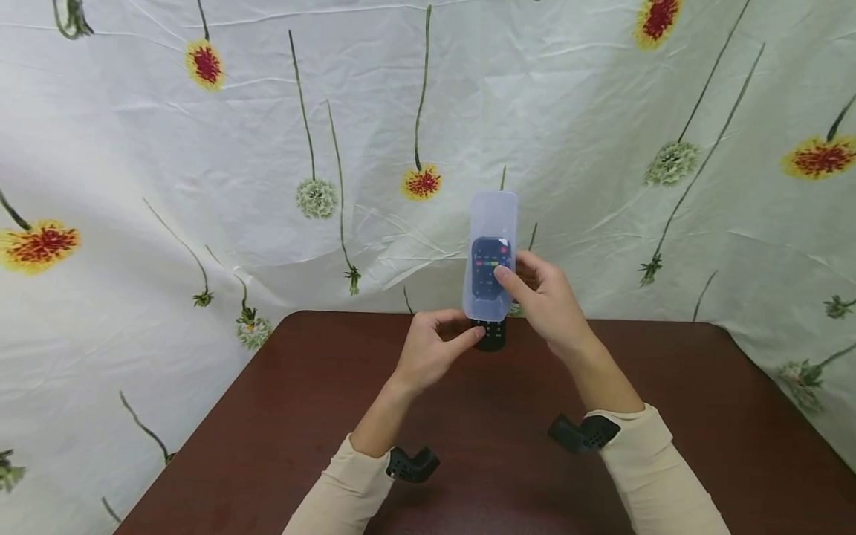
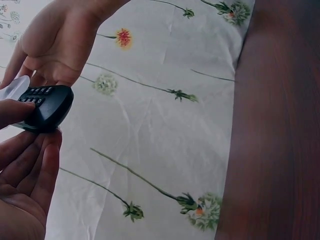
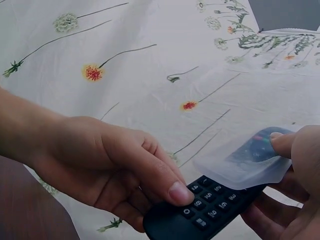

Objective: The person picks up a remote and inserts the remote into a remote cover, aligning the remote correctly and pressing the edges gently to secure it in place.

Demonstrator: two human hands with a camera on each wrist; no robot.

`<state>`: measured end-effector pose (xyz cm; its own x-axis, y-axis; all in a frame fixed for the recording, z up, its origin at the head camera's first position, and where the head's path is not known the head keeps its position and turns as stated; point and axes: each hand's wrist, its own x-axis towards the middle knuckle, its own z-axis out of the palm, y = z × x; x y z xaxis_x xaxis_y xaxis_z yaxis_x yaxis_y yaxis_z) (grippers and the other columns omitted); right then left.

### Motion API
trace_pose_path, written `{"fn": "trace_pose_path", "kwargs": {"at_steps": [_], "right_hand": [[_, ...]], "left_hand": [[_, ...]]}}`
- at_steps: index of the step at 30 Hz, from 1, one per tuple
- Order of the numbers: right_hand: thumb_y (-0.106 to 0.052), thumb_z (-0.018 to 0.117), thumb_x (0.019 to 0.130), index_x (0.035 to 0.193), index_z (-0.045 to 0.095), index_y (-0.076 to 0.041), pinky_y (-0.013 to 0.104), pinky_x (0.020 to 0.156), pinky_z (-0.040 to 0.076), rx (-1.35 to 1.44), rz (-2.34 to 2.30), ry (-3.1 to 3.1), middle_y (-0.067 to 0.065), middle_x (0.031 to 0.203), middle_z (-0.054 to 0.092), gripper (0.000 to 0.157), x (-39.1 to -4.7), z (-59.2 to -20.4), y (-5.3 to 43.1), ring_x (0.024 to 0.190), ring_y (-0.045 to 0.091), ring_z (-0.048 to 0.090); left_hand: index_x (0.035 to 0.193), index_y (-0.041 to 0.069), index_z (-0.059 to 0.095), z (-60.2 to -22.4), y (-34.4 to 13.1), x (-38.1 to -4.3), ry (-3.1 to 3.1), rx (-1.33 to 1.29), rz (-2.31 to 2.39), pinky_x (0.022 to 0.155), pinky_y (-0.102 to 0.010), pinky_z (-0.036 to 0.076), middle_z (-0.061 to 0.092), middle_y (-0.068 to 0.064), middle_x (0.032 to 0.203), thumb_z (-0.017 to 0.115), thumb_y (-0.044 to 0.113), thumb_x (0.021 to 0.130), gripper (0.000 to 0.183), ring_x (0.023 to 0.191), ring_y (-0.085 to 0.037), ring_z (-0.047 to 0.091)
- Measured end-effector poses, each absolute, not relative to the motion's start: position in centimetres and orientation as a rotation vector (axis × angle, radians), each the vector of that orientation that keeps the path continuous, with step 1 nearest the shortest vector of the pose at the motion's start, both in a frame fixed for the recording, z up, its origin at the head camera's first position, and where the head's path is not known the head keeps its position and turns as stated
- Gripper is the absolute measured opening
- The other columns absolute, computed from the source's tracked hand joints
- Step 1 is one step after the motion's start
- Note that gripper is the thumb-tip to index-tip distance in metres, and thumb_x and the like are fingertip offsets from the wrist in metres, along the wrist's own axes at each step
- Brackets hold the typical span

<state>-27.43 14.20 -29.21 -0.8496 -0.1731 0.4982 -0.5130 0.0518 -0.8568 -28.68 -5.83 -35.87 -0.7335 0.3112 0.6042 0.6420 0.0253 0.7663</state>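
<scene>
A black remote control (image 1: 492, 338) is held upright above the far edge of the table, its upper part inside a translucent whitish sleeve cover (image 1: 493, 212). Its number-key end sticks out below the cover. My left hand (image 1: 431, 345) pinches that bare end, thumb on the keys and fingers behind, as the right wrist view shows on the remote's keypad (image 3: 210, 205). Higher up, my right hand (image 1: 551, 305) grips the cover with the remote in it, thumb pressing on the front. Coloured buttons show through the cover. In the left wrist view only a corner of the cover (image 2: 17, 89) appears.
Below the hands lies a dark reddish-brown table (image 1: 481, 446). A white cloth (image 1: 374, 89) printed with flowers hangs behind it and along both sides. Each forearm wears a black wrist camera, the left camera (image 1: 412, 465) and the right camera (image 1: 584, 433).
</scene>
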Motion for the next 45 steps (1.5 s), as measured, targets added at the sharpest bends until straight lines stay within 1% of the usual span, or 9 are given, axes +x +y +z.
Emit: {"fn": "trace_pose_path", "kwargs": {"at_steps": [5, 11, 17, 22, 29, 38, 45], "right_hand": [[-0.013, 0.059, 0.107, 0.145, 0.056, 0.002, 0.035, 0.089, 0.057, 0.739, 1.906, -2.097, 0.021, 0.127, 0.066, 0.040, -27.8, -29.2, 14.5, 0.107, 0.026, 0.068], [-0.010, 0.058, 0.107, 0.145, 0.054, 0.004, 0.035, 0.088, 0.057, 0.790, 1.921, -2.097, 0.023, 0.126, 0.065, 0.041, -27.9, -29.4, 14.8, 0.105, 0.025, 0.069], [-0.011, 0.058, 0.107, 0.145, 0.054, 0.004, 0.035, 0.088, 0.057, 0.814, 1.909, -2.106, 0.022, 0.129, 0.065, 0.041, -27.9, -29.5, 14.9, 0.107, 0.026, 0.069], [-0.012, 0.058, 0.107, 0.145, 0.055, 0.002, 0.035, 0.087, 0.058, 0.833, 1.884, -2.119, 0.021, 0.128, 0.066, 0.040, -27.8, -29.7, 14.9, 0.106, 0.028, 0.069], [-0.013, 0.056, 0.109, 0.148, 0.052, 0.001, 0.036, 0.089, 0.057, 0.866, 1.868, -2.131, 0.021, 0.128, 0.065, 0.042, -27.7, -30.2, 14.9, 0.108, 0.029, 0.068], [-0.013, 0.057, 0.108, 0.145, 0.053, 0.004, 0.036, 0.089, 0.057, 0.863, 1.870, -2.155, 0.022, 0.127, 0.066, 0.041, -27.6, -30.3, 15.2, 0.108, 0.026, 0.069], [-0.012, 0.059, 0.107, 0.144, 0.055, 0.004, 0.036, 0.090, 0.057, 0.875, 1.845, -2.167, 0.021, 0.126, 0.067, 0.040, -27.5, -30.3, 15.3, 0.108, 0.028, 0.069]], "left_hand": [[0.107, -0.004, 0.078, -35.8, -5.8, -28.6, -2.033, -0.981, -1.769, 0.075, -0.032, 0.059, 0.077, -0.011, 0.096, 0.078, 0.003, 0.091, 0.017, 0.085, -0.020, 0.074], [0.107, -0.005, 0.078, -35.8, -5.7, -28.6, -2.032, -0.991, -1.769, 0.074, -0.031, 0.058, 0.077, -0.011, 0.096, 0.077, 0.002, 0.092, 0.017, 0.084, -0.020, 0.073], [0.107, -0.005, 0.078, -35.8, -5.6, -28.6, -2.032, -0.996, -1.771, 0.075, -0.032, 0.058, 0.077, -0.010, 0.096, 0.077, 0.001, 0.091, 0.017, 0.085, -0.019, 0.073], [0.107, -0.005, 0.078, -35.8, -5.6, -28.4, -2.035, -0.984, -1.773, 0.075, -0.031, 0.058, 0.077, -0.010, 0.096, 0.078, 0.001, 0.091, 0.018, 0.085, -0.019, 0.073], [0.107, -0.005, 0.078, -36.0, -5.6, -28.2, -2.041, -0.975, -1.772, 0.073, -0.031, 0.058, 0.077, -0.011, 0.095, 0.078, 0.002, 0.091, 0.017, 0.083, -0.018, 0.072], [0.107, -0.006, 0.078, -35.9, -5.5, -28.2, -2.042, -0.973, -1.778, 0.073, -0.030, 0.058, 0.077, -0.011, 0.096, 0.079, 0.002, 0.090, 0.019, 0.083, -0.017, 0.072], [0.107, -0.006, 0.078, -35.9, -5.4, -28.3, -2.016, -0.982, -1.811, 0.074, -0.028, 0.057, 0.077, -0.011, 0.098, 0.079, 0.000, 0.089, 0.020, 0.089, -0.037, 0.072]]}}
